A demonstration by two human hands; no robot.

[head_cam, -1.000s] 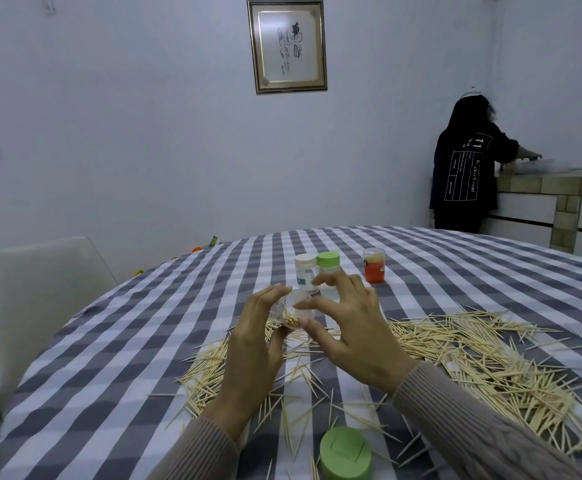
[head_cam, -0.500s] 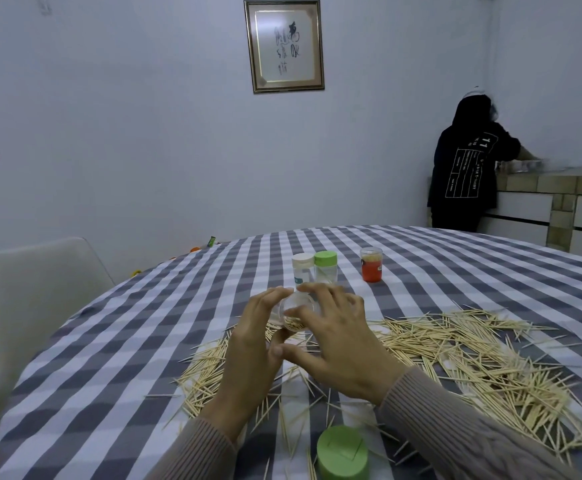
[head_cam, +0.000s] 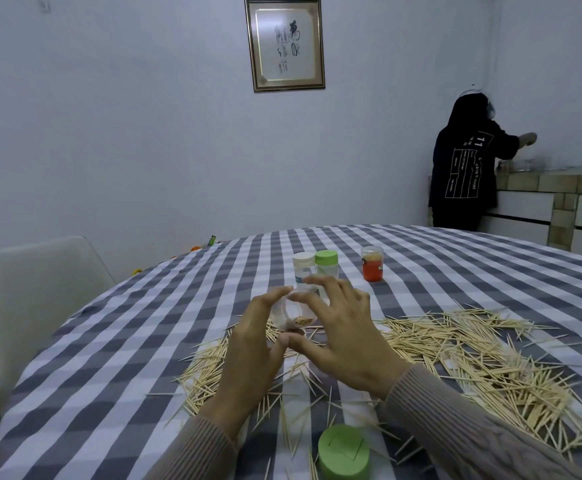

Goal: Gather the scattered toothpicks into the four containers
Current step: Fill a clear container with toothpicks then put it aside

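Holding centre-frame: left hand point(head_cam: 248, 344) grips small clear plastic jar point(head_cam: 287, 313); right hand point(head_cam: 338, 327) fingers spread, touching it. Thin wooden toothpicks point(head_cam: 462, 348): light, brittle, best pinched in bundles.

Clear jar point(head_cam: 291, 315) between both hands point(head_cam: 338, 337) above scattered toothpicks point(head_cam: 473, 355) on checked table point(head_cam: 151, 327).

Grey-and-white checked tablecloth point(head_cam: 137, 341), pale wooden toothpicks point(head_cam: 473, 358), green lid point(head_cam: 343, 452)
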